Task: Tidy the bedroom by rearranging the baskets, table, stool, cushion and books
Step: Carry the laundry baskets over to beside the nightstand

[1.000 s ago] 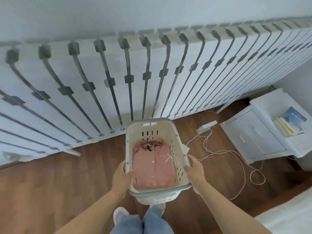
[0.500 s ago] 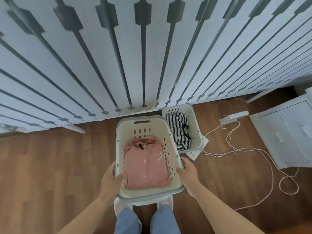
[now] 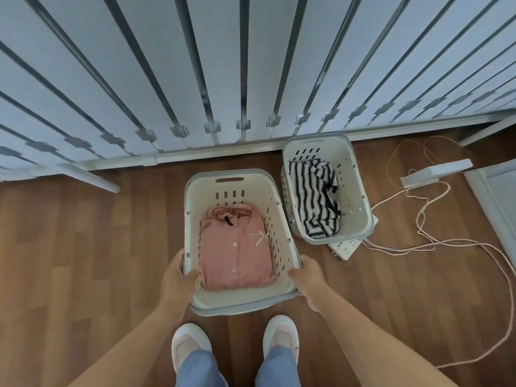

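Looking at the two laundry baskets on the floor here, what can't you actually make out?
Head view only:
1. Base of the held basket, gripped by the left hand and right hand: hidden by its own body, so floor contact is unclear.
2. Power strip: mostly under the second basket.
3. White cabinet: cut off by the right edge.
4. Pale cable: runs off the right edge, end unseen.
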The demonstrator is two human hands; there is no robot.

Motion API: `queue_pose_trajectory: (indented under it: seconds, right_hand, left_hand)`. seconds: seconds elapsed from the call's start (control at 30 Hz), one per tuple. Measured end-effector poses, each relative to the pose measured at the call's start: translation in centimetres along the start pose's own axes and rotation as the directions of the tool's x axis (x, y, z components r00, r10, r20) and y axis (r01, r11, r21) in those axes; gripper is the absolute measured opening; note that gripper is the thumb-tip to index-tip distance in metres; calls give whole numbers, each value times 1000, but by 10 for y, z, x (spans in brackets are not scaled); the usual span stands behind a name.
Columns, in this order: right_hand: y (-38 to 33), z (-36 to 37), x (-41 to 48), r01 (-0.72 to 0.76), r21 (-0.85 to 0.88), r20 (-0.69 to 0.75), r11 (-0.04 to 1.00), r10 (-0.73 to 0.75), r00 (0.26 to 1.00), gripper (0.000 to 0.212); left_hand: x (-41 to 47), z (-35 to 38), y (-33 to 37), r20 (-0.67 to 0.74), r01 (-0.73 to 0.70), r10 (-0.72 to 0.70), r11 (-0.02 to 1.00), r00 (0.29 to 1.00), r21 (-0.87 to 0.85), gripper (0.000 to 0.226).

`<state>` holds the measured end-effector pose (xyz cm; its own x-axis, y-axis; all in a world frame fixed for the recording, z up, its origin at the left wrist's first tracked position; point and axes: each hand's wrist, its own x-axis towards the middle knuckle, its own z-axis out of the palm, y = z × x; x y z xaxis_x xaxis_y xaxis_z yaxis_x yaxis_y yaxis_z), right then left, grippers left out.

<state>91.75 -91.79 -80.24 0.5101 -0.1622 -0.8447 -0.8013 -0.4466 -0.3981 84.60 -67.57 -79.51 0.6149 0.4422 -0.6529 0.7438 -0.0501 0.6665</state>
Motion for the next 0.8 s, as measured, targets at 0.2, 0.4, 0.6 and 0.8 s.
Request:
queue_pose_trajectory:
  seconds: [0.2, 0.4, 0.6, 0.8]
  right_hand:
    - [10, 22, 59, 86, 9, -39, 996, -86, 996, 20]
    - [25, 34, 99, 130, 22, -80, 991, -128, 989, 23]
    - [47, 42, 112, 101, 174, -141, 980, -77, 987, 18]
    - [43, 35, 118, 53, 458, -169, 887, 28, 985, 23]
  left_hand:
    - [52, 25, -28, -13, -50, 50, 998, 999, -26, 51]
    - [96, 46, -55, 23, 18, -19, 999, 1000, 37, 42]
    - [111, 66, -75, -67, 116, -116, 993, 991, -10, 42]
    - [124, 73, -56, 11, 157, -158, 969, 987, -188, 40]
